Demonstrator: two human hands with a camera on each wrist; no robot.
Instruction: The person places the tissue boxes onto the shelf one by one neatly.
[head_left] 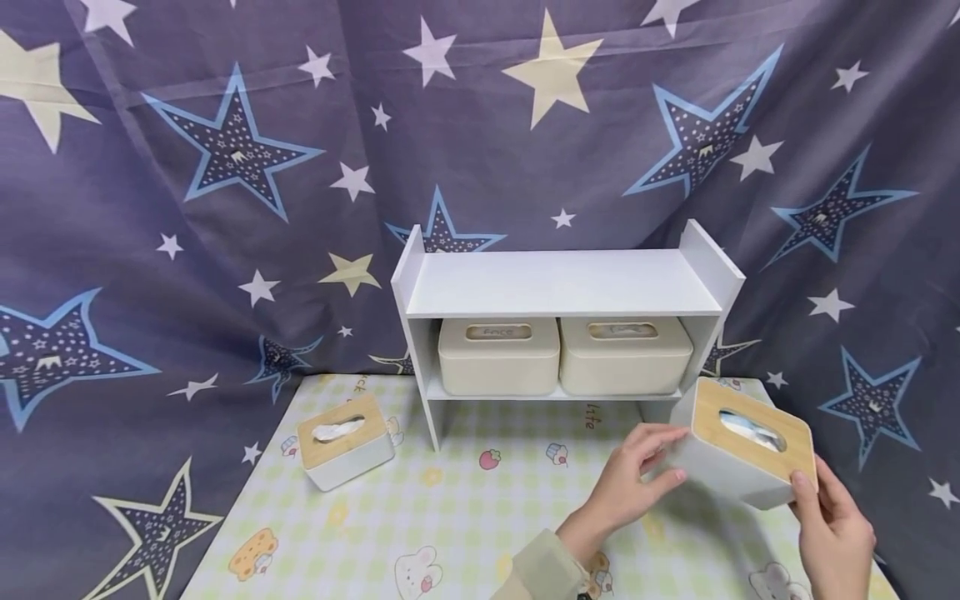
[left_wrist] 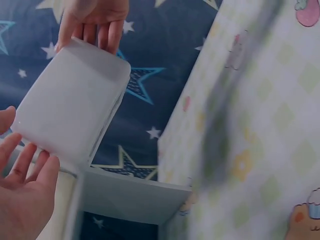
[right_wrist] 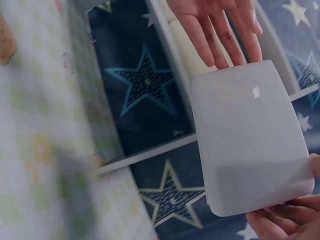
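A white tissue box point(head_left: 723, 467) with a wooden lid is held tilted above the table at the right, in front of the shelf's right end. My right hand point(head_left: 836, 525) grips its right end, thumb at the lid's edge and fingers round the side. At the opposite end, my left hand point(head_left: 630, 479) has its fingers extended, the fingertips at the box's side. Both wrist views show the smooth white underside of the tissue box point(left_wrist: 75, 95), with the left hand point(right_wrist: 220, 25) at one edge. White tissue shows in the lid's oval slot.
A white two-tier shelf point(head_left: 555, 283) stands at the back. Two cream tissue boxes point(head_left: 498, 367) sit side by side on its lower tier. Another wooden-lidded tissue box point(head_left: 348, 467) stands at the table's left. A checked cloth point(head_left: 450, 517) covers the table; a starry curtain point(head_left: 480, 150) hangs behind.
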